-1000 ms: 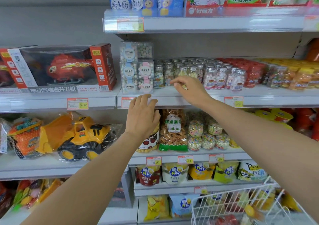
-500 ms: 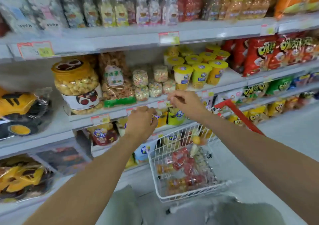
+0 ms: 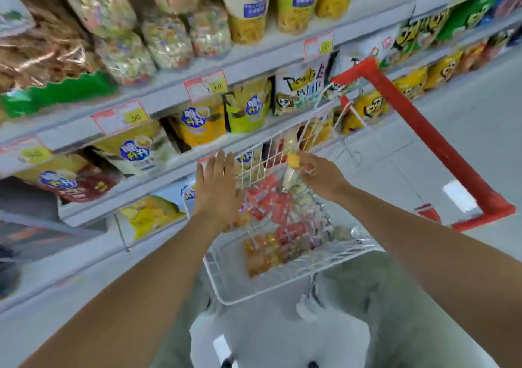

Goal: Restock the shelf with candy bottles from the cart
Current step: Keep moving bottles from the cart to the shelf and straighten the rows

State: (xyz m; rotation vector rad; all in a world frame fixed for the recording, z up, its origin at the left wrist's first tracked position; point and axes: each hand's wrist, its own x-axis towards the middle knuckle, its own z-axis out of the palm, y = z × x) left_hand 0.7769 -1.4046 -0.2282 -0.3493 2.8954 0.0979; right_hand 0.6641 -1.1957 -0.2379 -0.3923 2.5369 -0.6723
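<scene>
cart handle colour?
Red. The cart handle shows best in the head view.

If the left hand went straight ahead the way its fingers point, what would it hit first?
Most likely the shelf edge just beyond the left hand, with a yellow snack bag standing above that edge; depth is hard to judge here.

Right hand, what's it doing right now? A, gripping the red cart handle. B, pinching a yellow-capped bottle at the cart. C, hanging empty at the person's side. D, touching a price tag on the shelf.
B: the right hand has its fingers curled round the yellow cap end of a bottle at the cart, well clear of the red handle.
</scene>
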